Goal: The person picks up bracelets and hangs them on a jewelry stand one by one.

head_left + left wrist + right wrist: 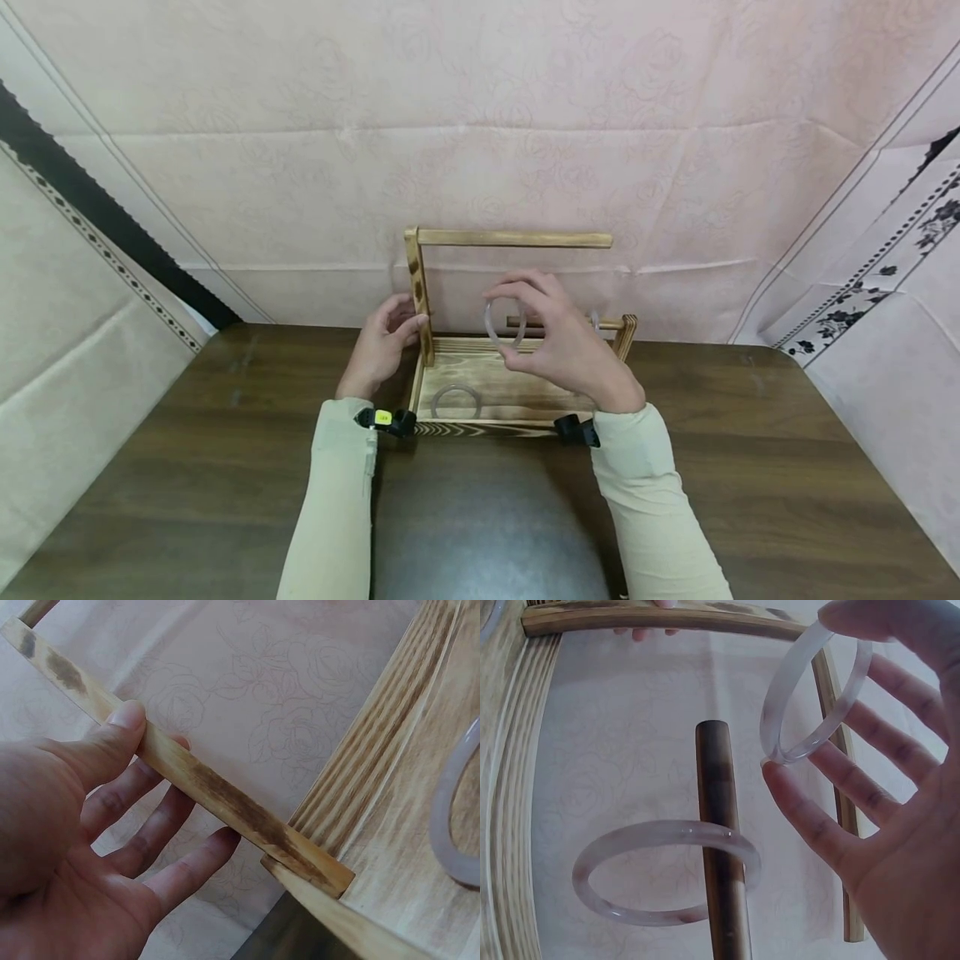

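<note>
Between thumb and fingers, my right hand pinches a pale, translucent bangle by its edge. It is held near the free end of the stand's lower bar, apart from it. A second bangle hangs around that bar. My left hand grips the upright post of the wooden stand, thumb on one side and fingers behind. A third bangle lies in the stand's tray base, near its front left; the left wrist view shows only part of this bangle.
An upper bar runs rightward from the top of the left post. The stand sits at the back of a brown wooden table, close to a pink patterned cloth backdrop. Black bands with small devices circle both wrists.
</note>
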Demonstrator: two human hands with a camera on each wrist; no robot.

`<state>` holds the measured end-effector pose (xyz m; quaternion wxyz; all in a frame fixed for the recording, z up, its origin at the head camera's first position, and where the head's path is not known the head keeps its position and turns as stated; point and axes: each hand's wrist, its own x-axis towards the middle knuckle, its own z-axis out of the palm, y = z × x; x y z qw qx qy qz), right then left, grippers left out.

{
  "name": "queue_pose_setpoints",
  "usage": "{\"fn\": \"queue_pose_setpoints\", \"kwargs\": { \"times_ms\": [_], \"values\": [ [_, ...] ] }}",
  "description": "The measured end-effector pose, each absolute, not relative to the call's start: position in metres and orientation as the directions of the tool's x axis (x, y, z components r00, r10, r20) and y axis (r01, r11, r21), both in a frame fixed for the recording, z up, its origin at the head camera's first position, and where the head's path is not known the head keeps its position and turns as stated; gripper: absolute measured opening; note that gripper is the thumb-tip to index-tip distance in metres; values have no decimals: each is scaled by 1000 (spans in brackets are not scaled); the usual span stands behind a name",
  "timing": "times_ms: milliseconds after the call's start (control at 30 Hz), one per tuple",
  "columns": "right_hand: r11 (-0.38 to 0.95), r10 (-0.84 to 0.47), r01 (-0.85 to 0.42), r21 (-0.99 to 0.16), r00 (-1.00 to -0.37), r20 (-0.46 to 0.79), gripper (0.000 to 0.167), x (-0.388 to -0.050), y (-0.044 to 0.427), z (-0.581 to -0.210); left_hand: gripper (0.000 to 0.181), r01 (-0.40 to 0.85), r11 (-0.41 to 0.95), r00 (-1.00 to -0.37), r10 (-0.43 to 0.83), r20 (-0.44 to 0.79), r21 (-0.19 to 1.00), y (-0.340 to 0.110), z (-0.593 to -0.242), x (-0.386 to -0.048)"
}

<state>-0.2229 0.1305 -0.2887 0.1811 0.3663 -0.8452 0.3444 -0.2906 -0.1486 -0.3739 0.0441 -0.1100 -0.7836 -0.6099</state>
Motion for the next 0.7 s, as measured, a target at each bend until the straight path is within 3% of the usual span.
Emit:
{"fn": "queue_pose_setpoints", "kwargs": {
  "times_ms": [267,700],
  "values": [
    [467,-465,-731,-498,-682,564,61,-224,134,-288,34,236,224,-969,125,212,945,-149,-374,-291],
    [483,-412,-734,-477,-671,616,55,-227,142,-288,34,239,228,-969,124,215,944,-148,-374,-291]
  ]
}}
